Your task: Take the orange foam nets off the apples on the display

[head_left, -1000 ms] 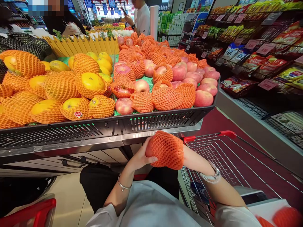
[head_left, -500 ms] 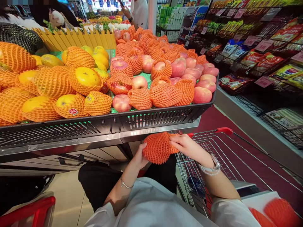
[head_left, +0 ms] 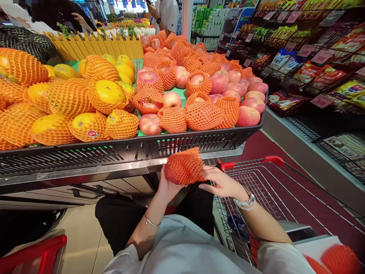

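Observation:
My left hand (head_left: 168,188) is closed around the lower left side of a red apple (head_left: 170,174), palm turned up, below the front edge of the display. Most of the apple sits inside an orange foam net (head_left: 188,165), whose loose end flares up and to the right; bare red skin shows at the left. At the net's right edge are the fingertips of my right hand (head_left: 219,182), its thumb held lower and a little apart from the fingers. The exact grip of those fingertips is partly hidden by the mesh.
Ahead is a black display tray (head_left: 176,141) of apples (head_left: 248,116), many in orange nets, with yellow melons (head_left: 110,91) at left. A wire shopping cart (head_left: 256,182) stands at my right, netted fruit (head_left: 340,258) beyond my elbow. Snack shelves (head_left: 322,57) line the right; people stand behind the display.
The netted apple has moved slightly up and left and been turned, so its net end points upward and bare red skin shows. My right hand has shifted down with its fingers looser.

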Available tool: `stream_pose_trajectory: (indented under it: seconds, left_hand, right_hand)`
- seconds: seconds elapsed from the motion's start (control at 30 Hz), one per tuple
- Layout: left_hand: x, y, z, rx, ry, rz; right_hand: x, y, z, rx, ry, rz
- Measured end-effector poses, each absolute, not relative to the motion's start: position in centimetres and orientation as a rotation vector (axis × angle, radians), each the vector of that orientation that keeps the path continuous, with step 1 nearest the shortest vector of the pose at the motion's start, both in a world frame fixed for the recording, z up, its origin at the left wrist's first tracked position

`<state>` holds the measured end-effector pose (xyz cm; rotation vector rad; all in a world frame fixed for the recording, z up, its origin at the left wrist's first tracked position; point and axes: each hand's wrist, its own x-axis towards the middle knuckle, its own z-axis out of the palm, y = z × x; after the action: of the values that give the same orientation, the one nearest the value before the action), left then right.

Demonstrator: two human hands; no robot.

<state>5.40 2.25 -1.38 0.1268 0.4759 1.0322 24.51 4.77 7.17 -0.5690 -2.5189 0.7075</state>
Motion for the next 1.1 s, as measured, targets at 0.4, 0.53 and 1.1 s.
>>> stream_pose_trajectory:
  seconds: [0.4,0.53,1.1]
  left_hand:
    - [6.3,2.0,-3.1,0.179,0.356,1.007]
    - [6.3,1.8,-2.9,0.253,0.283,0.943]
    - [5.9,1.3,-2.3,0.226,0.486,0.899]
  right_hand:
    - [25.8,4.3,9.1,-0.399,-2.588,0.497]
    - [26.0,4.3,9.1,-0.472,-2.528,0.371]
    - [25.3,3.9,9.0,-0.603,-2.765,0.343]
